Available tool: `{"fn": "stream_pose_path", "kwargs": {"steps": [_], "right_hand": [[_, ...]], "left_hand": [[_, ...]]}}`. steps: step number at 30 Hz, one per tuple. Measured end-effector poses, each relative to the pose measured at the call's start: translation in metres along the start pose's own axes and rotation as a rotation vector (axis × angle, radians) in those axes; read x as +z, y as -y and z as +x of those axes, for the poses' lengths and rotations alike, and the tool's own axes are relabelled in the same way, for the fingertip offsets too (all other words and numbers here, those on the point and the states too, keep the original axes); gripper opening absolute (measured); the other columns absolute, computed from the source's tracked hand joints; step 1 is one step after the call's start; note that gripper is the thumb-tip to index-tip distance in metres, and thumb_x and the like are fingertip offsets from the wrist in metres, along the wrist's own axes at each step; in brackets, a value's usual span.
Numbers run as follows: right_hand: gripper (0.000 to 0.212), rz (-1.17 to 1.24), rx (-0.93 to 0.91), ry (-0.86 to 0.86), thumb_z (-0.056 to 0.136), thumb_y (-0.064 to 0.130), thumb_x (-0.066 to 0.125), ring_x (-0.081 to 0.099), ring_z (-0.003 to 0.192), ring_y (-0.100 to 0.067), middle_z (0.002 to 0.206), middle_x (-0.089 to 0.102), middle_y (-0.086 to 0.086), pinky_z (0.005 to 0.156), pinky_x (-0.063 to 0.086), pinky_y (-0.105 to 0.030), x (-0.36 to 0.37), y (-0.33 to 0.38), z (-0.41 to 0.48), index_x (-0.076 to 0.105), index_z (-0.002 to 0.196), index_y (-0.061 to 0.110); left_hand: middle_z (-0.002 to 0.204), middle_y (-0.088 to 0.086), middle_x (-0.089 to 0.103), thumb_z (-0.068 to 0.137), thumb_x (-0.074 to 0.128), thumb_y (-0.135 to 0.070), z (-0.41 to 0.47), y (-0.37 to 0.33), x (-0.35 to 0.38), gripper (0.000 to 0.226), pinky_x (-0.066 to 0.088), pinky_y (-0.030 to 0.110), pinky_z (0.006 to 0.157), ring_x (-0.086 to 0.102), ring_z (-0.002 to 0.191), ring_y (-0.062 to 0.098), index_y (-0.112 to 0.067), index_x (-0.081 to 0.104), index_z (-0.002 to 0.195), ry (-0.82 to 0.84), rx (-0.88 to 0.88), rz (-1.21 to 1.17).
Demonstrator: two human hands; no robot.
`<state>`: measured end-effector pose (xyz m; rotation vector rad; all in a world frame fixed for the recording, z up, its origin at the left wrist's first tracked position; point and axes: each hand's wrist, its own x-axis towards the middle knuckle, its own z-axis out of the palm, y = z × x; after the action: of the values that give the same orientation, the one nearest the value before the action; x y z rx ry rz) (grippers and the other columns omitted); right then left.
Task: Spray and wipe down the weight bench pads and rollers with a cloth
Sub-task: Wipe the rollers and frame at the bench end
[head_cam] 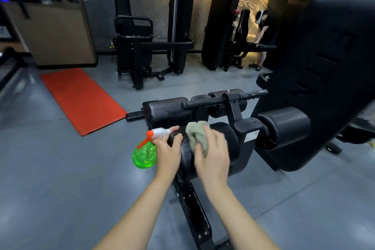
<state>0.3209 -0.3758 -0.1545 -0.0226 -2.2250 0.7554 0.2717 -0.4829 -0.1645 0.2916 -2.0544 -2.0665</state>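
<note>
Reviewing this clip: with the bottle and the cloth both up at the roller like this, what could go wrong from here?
1. The spray bottle in the left hand has its nozzle pointing away from the roller pad. A squeeze now would likely wet the floor and could leave a slick patch.
2. The cloth under the right hand is bunched, so it may miss parts of the pad.
</note>
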Motion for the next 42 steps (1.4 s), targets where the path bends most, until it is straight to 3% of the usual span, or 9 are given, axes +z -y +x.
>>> {"fn": "stream_pose_path", "kwargs": {"steps": [6,9,13,18,22,28,33,36,42], "right_hand": [[0.051,-0.02,-0.201,0.106,0.088,0.021,0.055,0.058,0.111,-0.027,0.116,0.061,-0.007,0.12,0.032,-0.044,-0.011,-0.029,0.017,0.06,0.138,0.011],[0.045,-0.053,0.066,-0.007,0.087,0.019,0.057,0.052,0.112,-0.03,0.114,0.061,-0.005,0.104,0.037,-0.034,-0.021,-0.053,0.044,0.062,0.132,0.018],[0.048,0.004,0.325,-0.081,0.086,0.01,0.06,0.046,0.116,-0.027,0.12,0.054,-0.005,0.099,0.038,-0.034,-0.012,-0.036,0.048,0.062,0.132,0.023],[0.053,0.066,0.002,0.057,0.083,0.022,0.052,0.048,0.105,-0.018,0.118,0.056,-0.002,0.095,0.039,-0.023,0.003,0.009,-0.007,0.062,0.135,0.019],[0.053,-0.033,-0.205,0.132,0.082,0.015,0.057,0.054,0.106,-0.025,0.114,0.059,-0.005,0.105,0.044,-0.046,-0.016,-0.025,0.015,0.062,0.134,0.015],[0.05,-0.126,0.289,-0.091,0.081,0.011,0.064,0.05,0.104,-0.037,0.114,0.053,-0.013,0.091,0.046,-0.048,-0.008,-0.032,0.045,0.063,0.131,0.02],[0.049,0.013,-0.06,0.0,0.081,0.022,0.057,0.051,0.096,-0.028,0.112,0.057,-0.007,0.086,0.046,-0.035,0.009,0.024,-0.007,0.064,0.129,0.02],[0.051,-0.074,-0.269,0.065,0.077,0.021,0.062,0.056,0.093,-0.032,0.106,0.061,-0.01,0.086,0.048,-0.043,-0.006,-0.011,0.005,0.066,0.128,0.016],[0.045,-0.199,0.262,-0.148,0.079,0.016,0.06,0.05,0.093,-0.039,0.098,0.056,-0.02,0.088,0.044,-0.051,-0.025,-0.063,0.053,0.067,0.123,0.013]], "left_hand": [[0.113,0.007,0.068,0.083,0.066,-0.034,0.003,-0.008,0.005,0.06,0.043,0.037,0.099,0.061,0.114,0.027,-0.003,0.037,0.124,0.007,-0.165,-0.136],[0.12,0.006,0.065,0.075,0.072,-0.047,0.007,-0.008,0.006,0.092,0.04,0.046,0.108,0.058,0.117,0.026,-0.006,0.023,0.142,-0.04,-0.302,-0.184],[0.121,0.008,0.064,0.08,0.075,-0.038,0.013,-0.006,0.01,0.079,0.038,0.044,0.108,0.056,0.116,0.027,-0.008,0.029,0.137,-0.11,-0.322,-0.222],[0.1,0.002,0.069,0.071,0.069,-0.043,0.019,0.003,0.011,0.066,0.048,0.054,0.102,0.065,0.107,0.032,-0.017,0.035,0.121,-0.113,-0.336,-0.271],[0.098,-0.002,0.062,0.076,0.068,-0.043,0.015,-0.002,0.013,0.072,0.045,0.05,0.105,0.061,0.109,0.029,-0.013,0.03,0.129,-0.135,-0.328,-0.279],[0.116,0.009,0.062,0.051,0.067,-0.054,0.02,-0.002,0.015,0.09,0.048,0.057,0.103,0.063,0.111,0.033,-0.025,0.028,0.127,-0.108,-0.416,-0.302],[0.139,0.015,0.055,0.055,0.065,-0.065,0.026,0.009,0.013,0.1,0.046,0.056,0.107,0.061,0.119,0.035,-0.021,0.031,0.139,-0.107,-0.413,-0.281],[0.136,0.012,0.057,0.052,0.07,-0.067,0.031,0.014,0.015,0.101,0.045,0.057,0.106,0.062,0.114,0.036,-0.026,0.032,0.136,-0.121,-0.442,-0.316],[0.137,0.013,0.056,0.049,0.07,-0.053,0.033,0.014,0.015,0.103,0.047,0.056,0.105,0.062,0.116,0.036,-0.042,0.023,0.14,-0.129,-0.474,-0.325]]}}
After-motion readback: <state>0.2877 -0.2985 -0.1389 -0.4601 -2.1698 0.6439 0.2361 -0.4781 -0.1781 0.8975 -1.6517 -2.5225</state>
